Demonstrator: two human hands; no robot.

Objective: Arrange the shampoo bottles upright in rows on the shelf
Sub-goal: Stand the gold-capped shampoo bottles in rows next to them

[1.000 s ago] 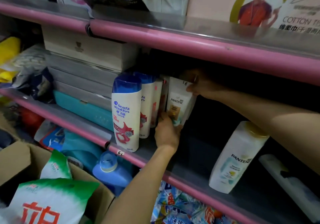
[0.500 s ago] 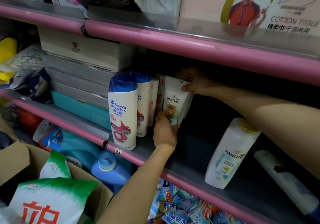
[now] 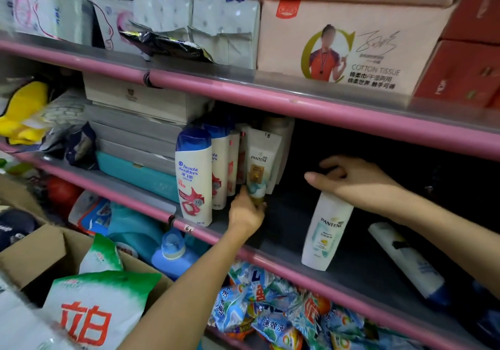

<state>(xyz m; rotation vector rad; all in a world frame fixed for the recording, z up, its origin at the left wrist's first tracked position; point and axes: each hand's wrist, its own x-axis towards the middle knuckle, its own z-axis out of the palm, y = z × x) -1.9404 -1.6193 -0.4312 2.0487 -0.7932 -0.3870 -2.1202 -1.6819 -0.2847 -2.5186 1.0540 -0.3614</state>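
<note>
Shop: price-marked shelf (image 3: 270,257) of shampoo bottles (image 3: 193,176).

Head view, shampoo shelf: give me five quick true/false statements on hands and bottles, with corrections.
1. The left hand grips the bottom of the Pantene tube. True.
2. The right hand is also on the Pantene tube. False: it is over the top of the white Pantene bottle, further right.
3. The front Head & Shoulders bottle stands upright at the shelf's front edge. True.
4. The white Pantene bottle lies flat on the shelf. False: it stands, leaning slightly.
5. A white bottle with a blue cap lies on its side at the right. True.
</note>
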